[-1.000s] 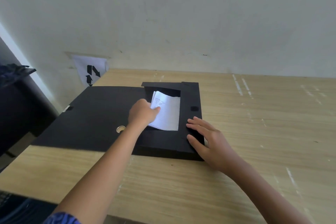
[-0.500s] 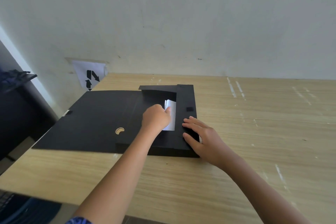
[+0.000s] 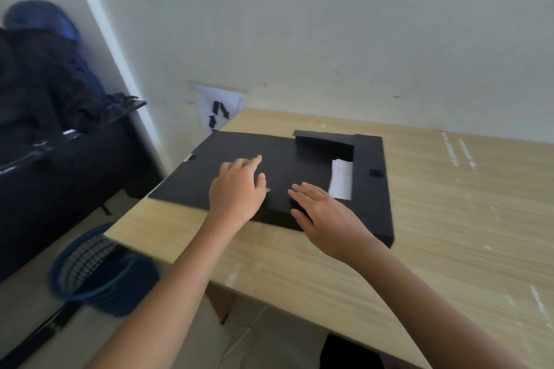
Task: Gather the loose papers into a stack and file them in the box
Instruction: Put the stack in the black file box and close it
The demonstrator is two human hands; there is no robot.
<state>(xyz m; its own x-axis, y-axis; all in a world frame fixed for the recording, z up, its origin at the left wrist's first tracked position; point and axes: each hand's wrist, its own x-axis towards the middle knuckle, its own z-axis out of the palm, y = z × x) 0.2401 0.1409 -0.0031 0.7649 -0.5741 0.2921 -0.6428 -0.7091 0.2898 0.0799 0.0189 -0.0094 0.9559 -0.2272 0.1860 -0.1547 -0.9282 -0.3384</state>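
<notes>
A flat black file box (image 3: 373, 207) lies on the wooden table (image 3: 449, 234), its wide black lid flap (image 3: 209, 165) spread out to the left. A strip of the white papers (image 3: 341, 178) shows inside the box's compartment, the rest hidden under black inner flaps. My left hand (image 3: 238, 189) rests on the flap's near part, fingers spread, holding nothing. My right hand (image 3: 323, 213) lies flat on the box's near edge just left of the papers, fingers apart and empty.
A white sheet with black arrows (image 3: 218, 112) hangs on the wall behind the table's far left corner. A blue mesh basket (image 3: 99, 266) stands on the floor at the left. Dark furniture with black clothing (image 3: 45, 93) fills the far left.
My left hand has let go of the papers and moved left onto the flap. My right hand slid left along the box's near edge. The view has turned left, showing the floor and basket.
</notes>
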